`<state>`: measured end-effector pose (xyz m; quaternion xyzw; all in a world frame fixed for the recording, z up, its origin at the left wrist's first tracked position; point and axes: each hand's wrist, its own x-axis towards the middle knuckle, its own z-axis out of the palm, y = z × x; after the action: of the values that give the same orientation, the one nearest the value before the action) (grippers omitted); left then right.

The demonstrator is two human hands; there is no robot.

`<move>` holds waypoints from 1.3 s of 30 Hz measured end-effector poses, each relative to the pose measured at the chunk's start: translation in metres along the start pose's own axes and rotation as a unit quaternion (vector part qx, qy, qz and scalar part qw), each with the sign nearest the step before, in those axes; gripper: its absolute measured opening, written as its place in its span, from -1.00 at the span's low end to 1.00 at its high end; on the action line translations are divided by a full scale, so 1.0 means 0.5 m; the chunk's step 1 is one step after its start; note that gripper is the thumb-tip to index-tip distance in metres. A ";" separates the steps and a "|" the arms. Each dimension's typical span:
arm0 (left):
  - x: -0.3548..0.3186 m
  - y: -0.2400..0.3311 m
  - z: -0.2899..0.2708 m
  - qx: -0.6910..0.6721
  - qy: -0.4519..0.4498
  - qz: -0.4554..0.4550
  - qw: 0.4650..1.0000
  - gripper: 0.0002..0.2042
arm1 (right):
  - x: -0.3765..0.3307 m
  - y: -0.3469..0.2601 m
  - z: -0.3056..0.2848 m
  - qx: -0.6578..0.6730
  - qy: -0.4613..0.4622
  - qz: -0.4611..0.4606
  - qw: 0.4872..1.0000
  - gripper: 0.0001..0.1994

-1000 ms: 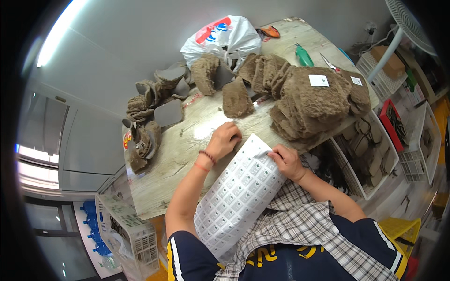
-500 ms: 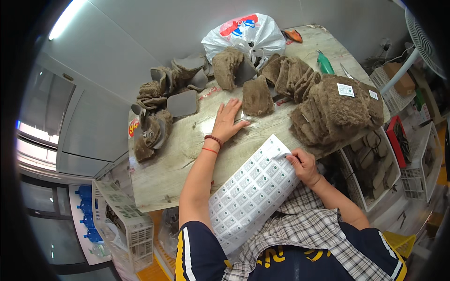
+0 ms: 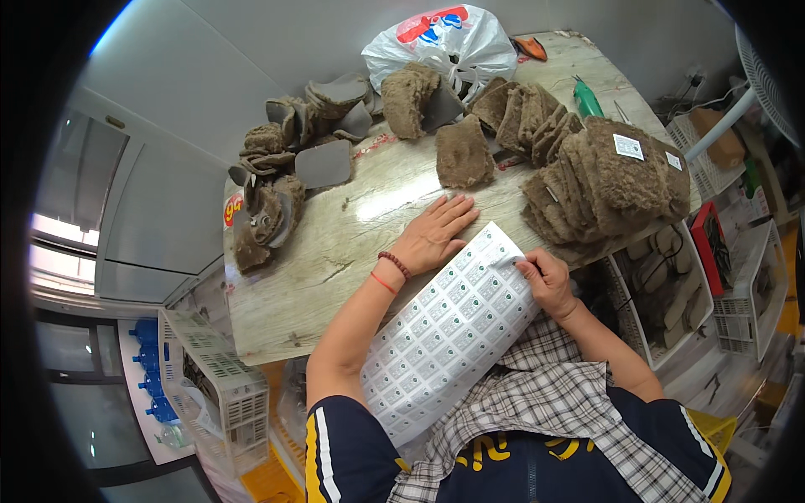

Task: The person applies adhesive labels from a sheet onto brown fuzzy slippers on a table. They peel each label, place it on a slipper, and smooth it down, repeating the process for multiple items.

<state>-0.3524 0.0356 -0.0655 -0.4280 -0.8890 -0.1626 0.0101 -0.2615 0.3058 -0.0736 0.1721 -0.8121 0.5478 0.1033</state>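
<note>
My right hand [image 3: 549, 285] pinches the upper right edge of a large white sheet of labels [image 3: 444, 327], printed in rows with small green marks. The sheet slopes from the table edge down to my lap. Flat on the table beside the sheet's top corner lies my left hand [image 3: 434, 232], fingers stretched out, holding nothing. Just beyond its fingertips is a single brown fuzzy pad [image 3: 464, 153]. Right of it, a thick stack of similar pads [image 3: 604, 184] has a white label [image 3: 627, 147] on its top piece.
More pads and a grey-backed piece [image 3: 324, 164] sit along the table's [image 3: 285, 310] left and back. Behind them stand a white plastic bag [image 3: 440, 50] and a green-handled tool [image 3: 587, 99]. Crates [image 3: 214, 386] flank the table; a fan [image 3: 746, 92] is at right.
My left hand has slid right and nearer, from beside the single pad to the sheet's top corner. My right hand keeps its hold on the sheet. The view has shifted slightly.
</note>
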 end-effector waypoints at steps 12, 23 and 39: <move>-0.166 -0.160 -0.043 0.188 0.123 -0.264 0.938 -0.52 | -0.004 0.003 0.002 0.003 0.006 -0.018 1.000 -0.91; -0.351 0.035 -0.022 0.026 0.128 -0.268 0.954 -0.51 | -0.009 0.016 0.008 -0.006 0.018 -0.003 1.000 -0.86; -0.184 -0.064 0.004 0.099 0.048 -0.290 0.951 -0.46 | -0.004 0.042 0.018 -0.004 0.014 -0.012 1.000 -0.85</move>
<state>-0.3181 -0.0521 -0.0906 -0.1397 -0.9849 -0.0903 0.0478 -0.2678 0.3052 -0.0957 0.1733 -0.8106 0.5459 0.1221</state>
